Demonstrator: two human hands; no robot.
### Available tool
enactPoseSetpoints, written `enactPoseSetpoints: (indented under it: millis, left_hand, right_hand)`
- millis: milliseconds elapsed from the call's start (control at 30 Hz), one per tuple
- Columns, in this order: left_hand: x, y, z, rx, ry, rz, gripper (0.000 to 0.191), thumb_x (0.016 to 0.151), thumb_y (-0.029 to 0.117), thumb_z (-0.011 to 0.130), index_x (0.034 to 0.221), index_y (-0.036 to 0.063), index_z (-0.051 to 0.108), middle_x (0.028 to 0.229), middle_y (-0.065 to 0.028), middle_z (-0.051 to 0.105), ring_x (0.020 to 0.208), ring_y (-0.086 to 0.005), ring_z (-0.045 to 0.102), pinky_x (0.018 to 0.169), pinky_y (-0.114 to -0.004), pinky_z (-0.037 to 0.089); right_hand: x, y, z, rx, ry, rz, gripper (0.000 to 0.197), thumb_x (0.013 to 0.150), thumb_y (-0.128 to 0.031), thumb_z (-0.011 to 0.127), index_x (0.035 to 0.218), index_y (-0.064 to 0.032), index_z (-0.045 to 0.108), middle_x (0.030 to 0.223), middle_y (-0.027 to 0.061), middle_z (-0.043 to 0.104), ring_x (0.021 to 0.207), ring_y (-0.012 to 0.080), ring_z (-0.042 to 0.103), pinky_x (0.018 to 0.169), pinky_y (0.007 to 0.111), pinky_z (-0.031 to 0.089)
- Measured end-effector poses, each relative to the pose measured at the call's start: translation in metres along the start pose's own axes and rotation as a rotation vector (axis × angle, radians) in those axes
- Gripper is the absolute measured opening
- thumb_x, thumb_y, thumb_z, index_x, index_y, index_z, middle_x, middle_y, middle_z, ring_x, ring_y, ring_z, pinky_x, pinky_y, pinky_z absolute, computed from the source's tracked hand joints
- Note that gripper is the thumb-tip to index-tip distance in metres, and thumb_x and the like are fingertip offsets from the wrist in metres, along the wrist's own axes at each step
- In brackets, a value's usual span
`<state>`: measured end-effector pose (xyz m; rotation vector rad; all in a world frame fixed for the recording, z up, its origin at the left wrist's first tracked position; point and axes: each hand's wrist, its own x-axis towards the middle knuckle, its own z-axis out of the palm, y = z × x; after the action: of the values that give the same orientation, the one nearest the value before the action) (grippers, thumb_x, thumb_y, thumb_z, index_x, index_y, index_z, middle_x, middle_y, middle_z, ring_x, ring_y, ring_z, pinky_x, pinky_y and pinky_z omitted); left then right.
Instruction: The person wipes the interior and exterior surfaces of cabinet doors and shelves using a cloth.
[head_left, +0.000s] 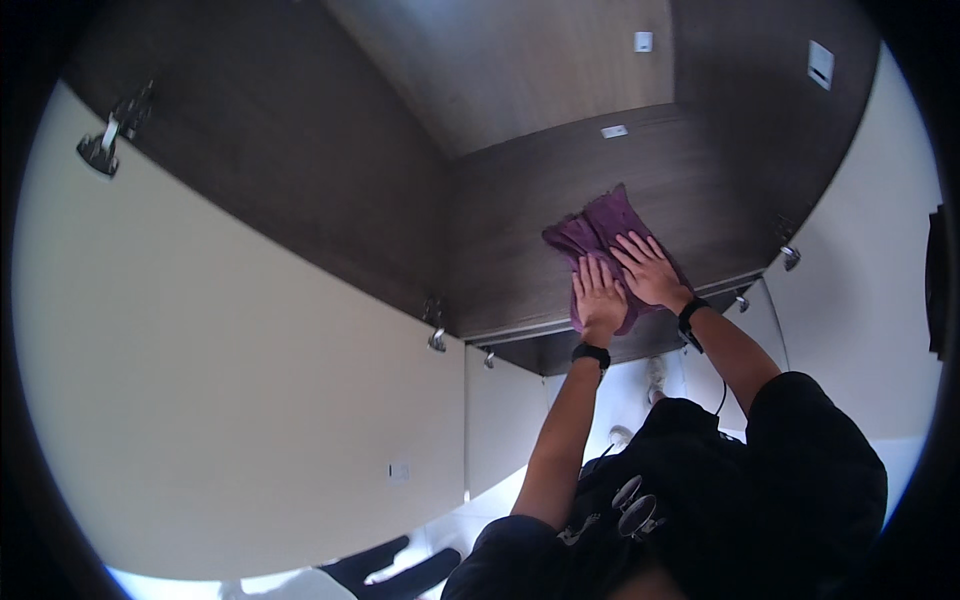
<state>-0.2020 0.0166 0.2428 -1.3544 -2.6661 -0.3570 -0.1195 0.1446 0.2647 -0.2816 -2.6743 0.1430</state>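
A purple cloth (611, 217) lies spread on the dark wood-grain shelf (510, 247) of a cabinet and hangs a little over its front edge. My left hand (598, 296) rests flat on the cloth's near left part, fingers extended and pointing into the cabinet. Just to its right, my right hand (646, 270) presses flat on the cloth with its fingers spread. Neither hand is closed around the cloth. Each wrist wears a black band.
Pale cabinet doors stand open at left (247, 360) and right (847, 300), on metal hinges (436, 339). White labels (614, 131) are stuck inside the cabinet. A lower compartment (577, 349) opens beneath the shelf. Part of another person in dark trousers (390, 566) shows at the bottom left.
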Motion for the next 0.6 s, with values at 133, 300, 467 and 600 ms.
enactPoseSetpoints:
  millis: [133,300,467,600]
  left_hand:
    - [0.007,0.062,0.007,-0.056,-0.064,0.192,0.056,0.096,0.033,0.035,0.141,-0.0015,0.039,0.153,-0.0195,0.025,0.145,-0.0352,0.013,0.116,-0.051,0.009]
    - [-0.003,0.111,0.010,-0.159,0.053,0.405,0.054,0.096,0.033,0.040,0.139,0.0003,0.043,0.152,-0.0193,0.027,0.142,-0.0362,0.020,0.114,-0.052,0.017]
    - [-0.011,0.094,0.006,-0.276,0.144,0.336,0.053,0.096,0.035,0.043,0.138,0.0024,0.045,0.151,-0.0190,0.029,0.140,-0.0364,0.024,0.114,-0.050,0.020]
    - [-0.032,0.045,-0.008,-0.192,0.242,0.063,0.053,0.096,0.035,0.041,0.137,0.0021,0.046,0.149,-0.0190,0.033,0.139,-0.0364,0.027,0.113,-0.050,0.020]
  right_hand:
    - [-0.054,0.052,-0.031,-0.094,-0.076,0.198,0.049,0.091,-0.024,0.048,0.140,-0.0151,0.044,0.151,0.0085,0.032,0.141,0.0288,0.026,0.115,0.048,0.020]
    - [-0.132,0.107,-0.062,-0.225,-0.134,0.449,0.049,0.096,-0.032,0.041,0.143,-0.0175,0.039,0.153,0.0084,0.029,0.142,0.0322,0.023,0.114,0.052,0.019]
    - [-0.124,0.097,-0.047,-0.321,-0.137,0.588,0.049,0.098,-0.036,0.038,0.145,-0.0202,0.037,0.154,0.0091,0.025,0.142,0.0365,0.021,0.113,0.056,0.019]
    - [-0.065,0.057,-0.026,-0.202,-0.189,0.390,0.050,0.098,-0.037,0.037,0.145,-0.0198,0.036,0.155,0.0088,0.023,0.143,0.0356,0.018,0.114,0.056,0.016]
